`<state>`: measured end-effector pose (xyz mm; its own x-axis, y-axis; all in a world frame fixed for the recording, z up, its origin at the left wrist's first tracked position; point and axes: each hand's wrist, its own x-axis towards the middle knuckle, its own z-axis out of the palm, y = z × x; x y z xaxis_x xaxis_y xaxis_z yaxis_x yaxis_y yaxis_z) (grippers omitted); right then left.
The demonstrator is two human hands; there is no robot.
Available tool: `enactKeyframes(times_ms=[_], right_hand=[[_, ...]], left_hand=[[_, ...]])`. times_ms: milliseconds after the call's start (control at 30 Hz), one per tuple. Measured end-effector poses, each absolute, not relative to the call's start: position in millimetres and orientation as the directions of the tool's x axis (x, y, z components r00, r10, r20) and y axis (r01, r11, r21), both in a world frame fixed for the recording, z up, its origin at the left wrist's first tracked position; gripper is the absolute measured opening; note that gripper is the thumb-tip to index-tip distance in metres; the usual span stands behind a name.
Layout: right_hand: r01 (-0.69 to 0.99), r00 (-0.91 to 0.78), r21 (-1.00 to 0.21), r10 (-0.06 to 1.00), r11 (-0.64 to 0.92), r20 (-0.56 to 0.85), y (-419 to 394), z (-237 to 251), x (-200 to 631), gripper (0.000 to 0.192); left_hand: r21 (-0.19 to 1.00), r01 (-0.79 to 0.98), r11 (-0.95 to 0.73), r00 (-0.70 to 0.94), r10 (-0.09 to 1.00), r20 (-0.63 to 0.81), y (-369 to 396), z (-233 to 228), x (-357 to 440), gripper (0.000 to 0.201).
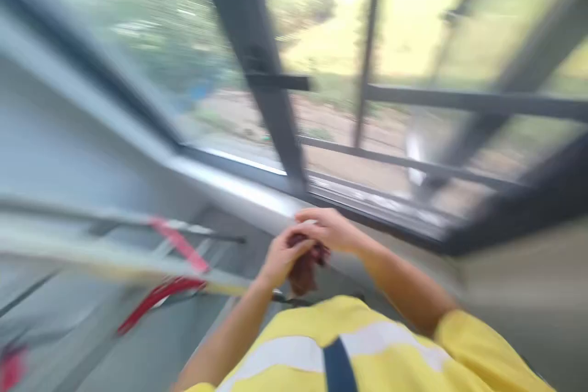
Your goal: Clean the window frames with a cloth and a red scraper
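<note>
My left hand [281,254] and my right hand [327,228] meet in front of my chest, close to the window sill. Between them is a crumpled reddish-brown thing [302,274] that looks like a cloth or a glove; blur hides its exact kind. The left fingers and thumb close around its upper part. From the right, my right hand curls over the top of it, its fingertips touching the left hand. The lower end of the brown thing hangs down below the hands.
A dark-framed window [294,153] with bars rises in front, above a white sill [229,187]. To the left stands a blurred ladder [92,251] with red and pink parts. A pale wall [519,282] lies on the right. Trees and ground show outside.
</note>
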<state>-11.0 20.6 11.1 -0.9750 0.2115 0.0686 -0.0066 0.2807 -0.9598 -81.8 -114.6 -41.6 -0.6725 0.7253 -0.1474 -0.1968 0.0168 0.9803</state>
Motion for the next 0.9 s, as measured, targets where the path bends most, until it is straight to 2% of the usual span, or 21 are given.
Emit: enactKeyframes(times_ms=[33,67,167,267,300,367,467,567,633,733,833,900], right_hand=[[-0.067,-0.933,-0.901,0.294,0.428,0.209,24,22,-24,0.015],[-0.157,-0.907,-0.842,0.262,0.515,0.329,26,35,-45,0.018],[-0.513,-0.757,-0.571,-0.025,0.640,0.652,-3,92,-117,0.020],[-0.775,-0.382,-0.158,-0.256,0.612,0.888,-83,167,-169,0.026],[-0.819,-0.276,-0.043,-0.327,0.572,0.904,-114,193,-184,0.029],[-0.863,-0.158,0.112,-0.474,0.493,0.866,-178,239,-212,0.029],[-0.861,-0.214,0.171,-0.646,0.480,0.733,-269,277,-246,0.022],[-0.884,-0.145,0.280,-0.791,0.374,0.595,-343,269,-260,0.033],[-0.880,-0.118,0.318,-0.810,0.353,0.574,-374,251,-259,0.033],[-0.839,-0.213,0.329,-0.818,0.433,0.535,-389,237,-248,0.037],[-0.801,-0.270,0.353,-0.818,0.484,0.508,-367,247,-227,0.016],[-0.807,-0.284,0.280,-0.757,0.520,0.589,-333,254,-211,0.014]], left_hand=[[0.981,-0.192,-0.013,-0.699,0.704,-0.127,-118,-51,-87,0.017],[0.980,-0.195,-0.048,-0.731,0.673,-0.112,-122,-60,-97,0.019],[0.979,-0.171,-0.109,-0.795,0.602,-0.072,-141,-86,-126,0.030],[0.998,-0.043,0.040,-0.794,0.605,-0.059,-166,-105,-130,0.035],[0.993,0.014,0.118,-0.787,0.614,-0.062,-174,-109,-128,0.041],[0.965,0.114,0.237,-0.779,0.625,-0.061,-188,-111,-127,0.054],[0.954,0.151,0.259,-0.800,0.598,-0.036,-207,-111,-135,0.060],[0.968,0.132,0.215,-0.857,0.515,0.002,-226,-114,-147,0.050],[0.971,0.128,0.204,-0.883,0.470,0.018,-239,-117,-153,0.046],[0.975,0.106,0.194,-0.888,0.461,0.005,-251,-121,-156,0.045],[0.980,0.079,0.183,-0.878,0.478,-0.018,-252,-124,-159,0.045],[0.982,0.075,0.171,-0.865,0.501,-0.022,-248,-125,-163,0.045]])
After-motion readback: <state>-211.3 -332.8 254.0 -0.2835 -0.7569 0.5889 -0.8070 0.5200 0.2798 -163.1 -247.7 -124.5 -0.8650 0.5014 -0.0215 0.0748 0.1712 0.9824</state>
